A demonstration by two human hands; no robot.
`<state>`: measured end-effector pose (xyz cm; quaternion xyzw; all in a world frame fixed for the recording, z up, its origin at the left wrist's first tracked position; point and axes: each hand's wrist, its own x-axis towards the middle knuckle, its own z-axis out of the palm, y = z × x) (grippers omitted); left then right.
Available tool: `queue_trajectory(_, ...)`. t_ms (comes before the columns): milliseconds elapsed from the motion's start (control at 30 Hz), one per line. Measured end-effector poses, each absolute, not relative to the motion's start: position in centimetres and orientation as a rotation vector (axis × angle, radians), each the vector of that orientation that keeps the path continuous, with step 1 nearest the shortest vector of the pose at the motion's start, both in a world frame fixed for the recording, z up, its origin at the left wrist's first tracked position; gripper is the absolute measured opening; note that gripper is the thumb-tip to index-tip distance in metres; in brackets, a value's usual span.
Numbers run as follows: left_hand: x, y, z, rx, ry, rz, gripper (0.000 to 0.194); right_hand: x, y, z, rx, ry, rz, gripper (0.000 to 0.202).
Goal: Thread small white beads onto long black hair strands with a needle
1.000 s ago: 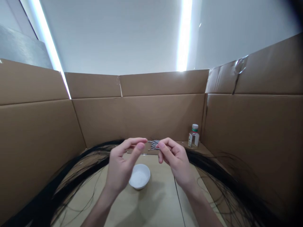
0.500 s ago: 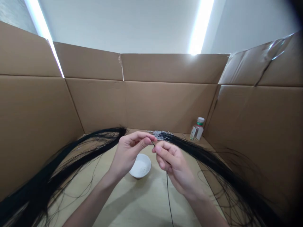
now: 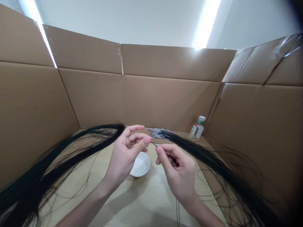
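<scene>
A thin black cord [image 3: 153, 144] spans the small gap between my two hands, above the table. My left hand [image 3: 125, 154] pinches its end between thumb and a finger, with the index finger stretched out above. Thumb and fingers of my right hand [image 3: 180, 168] are closed on the same cord just to the right. Two thin lengths of cord [image 3: 177, 212] hang below my right hand toward the near table edge. Behind my left hand, partly covered by it, stands a white bowl [image 3: 139, 174] with small pale bits in it, too small to name.
A bundle of black cords [image 3: 213, 160] with silver beaded ends [image 3: 159, 133] lies along the right. Another loose black bundle [image 3: 80, 154] runs along the left. A clear bottle with a white cap [image 3: 197, 127] stands in the back right corner. Cardboard walls [image 3: 170, 101] enclose the table [image 3: 132, 208].
My hands have drawn slightly apart, and my left index finger has lifted off the cord. Two lengths now show below my right hand instead of one. The view has tilted a little.
</scene>
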<state>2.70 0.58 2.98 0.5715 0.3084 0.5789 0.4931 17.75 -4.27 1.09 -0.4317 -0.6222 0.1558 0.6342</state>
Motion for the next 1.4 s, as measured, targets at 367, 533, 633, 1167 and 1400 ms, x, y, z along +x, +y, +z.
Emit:
queue_trajectory(367,3.0,0.6,2.8,1.232,0.654,1.278,0.042,18.8,-3.2,-0.6,-1.006,-1.673,-0.557,0.012)
queue_trajectory(533,2.9,0.7,2.7,1.235,0.678,1.281,0.042,18.9,-3.2,-0.7,-0.993,-1.744,-0.812,0.015)
queue_trajectory(633,2.9,0.7,2.6,1.216,0.683,1.305,0.047,18.7,-3.1,-0.8,-0.976,-1.731,-0.671,0.016)
queue_trajectory(1167,3.7,0.1,2.4,1.412,0.717,1.496,0.041,17.6,-3.4,0.8,-0.796,-1.156,0.951,0.025)
queue_trajectory(1400,3.7,0.6,2.3,1.422,0.718,1.568,0.038,18.2,-2.9,1.2,-0.847,-1.274,0.936,0.026)
